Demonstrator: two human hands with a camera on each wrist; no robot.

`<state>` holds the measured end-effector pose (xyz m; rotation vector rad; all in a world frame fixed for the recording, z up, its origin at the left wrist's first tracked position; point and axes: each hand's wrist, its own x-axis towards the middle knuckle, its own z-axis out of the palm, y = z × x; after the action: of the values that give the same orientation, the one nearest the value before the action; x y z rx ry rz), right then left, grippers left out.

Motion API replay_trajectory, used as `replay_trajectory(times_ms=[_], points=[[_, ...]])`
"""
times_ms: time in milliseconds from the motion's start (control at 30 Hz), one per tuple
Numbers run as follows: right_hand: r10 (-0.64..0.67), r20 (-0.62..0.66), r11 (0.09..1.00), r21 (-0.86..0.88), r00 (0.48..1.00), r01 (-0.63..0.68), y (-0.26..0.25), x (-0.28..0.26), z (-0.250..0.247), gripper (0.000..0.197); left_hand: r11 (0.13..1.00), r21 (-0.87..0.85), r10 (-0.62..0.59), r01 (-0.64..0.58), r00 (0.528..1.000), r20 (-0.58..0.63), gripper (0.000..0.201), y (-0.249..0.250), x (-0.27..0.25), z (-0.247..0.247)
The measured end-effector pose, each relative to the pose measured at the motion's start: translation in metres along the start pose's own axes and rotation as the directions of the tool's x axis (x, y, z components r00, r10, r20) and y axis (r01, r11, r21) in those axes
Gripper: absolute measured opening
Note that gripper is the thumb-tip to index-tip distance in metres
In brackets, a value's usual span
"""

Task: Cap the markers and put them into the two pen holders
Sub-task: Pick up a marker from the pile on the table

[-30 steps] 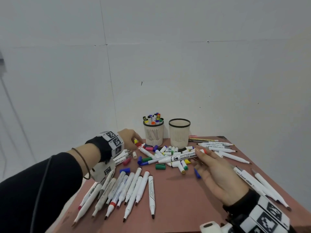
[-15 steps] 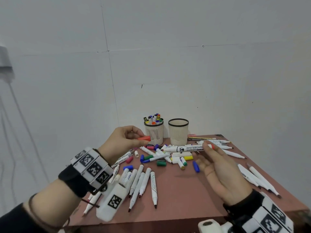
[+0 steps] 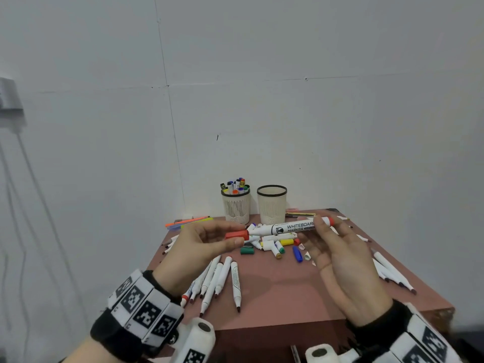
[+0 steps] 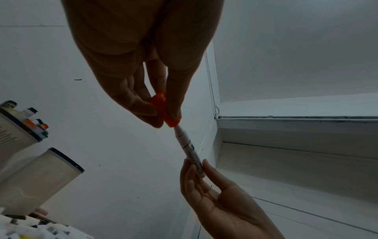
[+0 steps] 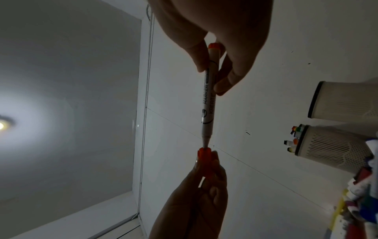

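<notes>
My left hand (image 3: 207,244) pinches the red cap (image 3: 237,235); my right hand (image 3: 337,255) grips the whiteboard marker (image 3: 288,227) above the counter (image 3: 288,292). Tip's at the cap mouth: keep both in line, push straight until seated.

- Right hand (image 5: 225,40), at top of view, pinches the rear part of a white whiteboard marker (image 5: 208,100) between thumb and fingers.
- Marker points down; its tip sits at the mouth of an orange cap (image 5: 203,155).
- Left hand (image 5: 196,202), at bottom, pinches that cap.
- At right: one pen holder (image 5: 345,101) with nothing showing above its rim, and a second holder (image 5: 331,148) with capped markers.
- Loose markers and caps (image 5: 360,200) lie at lower right, blurred.
</notes>
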<state>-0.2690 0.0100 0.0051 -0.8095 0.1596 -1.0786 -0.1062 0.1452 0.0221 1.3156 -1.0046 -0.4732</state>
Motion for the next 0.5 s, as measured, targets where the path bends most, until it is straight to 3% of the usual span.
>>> replay_trajectory(times_ms=[500], points=[[-0.051,0.147,0.987,-0.145,0.988,0.072,-0.003,-0.013,-0.001,0.072,0.972,0.005,0.234,-0.234,0.972,-0.023,0.027,0.008,-0.021,0.018]])
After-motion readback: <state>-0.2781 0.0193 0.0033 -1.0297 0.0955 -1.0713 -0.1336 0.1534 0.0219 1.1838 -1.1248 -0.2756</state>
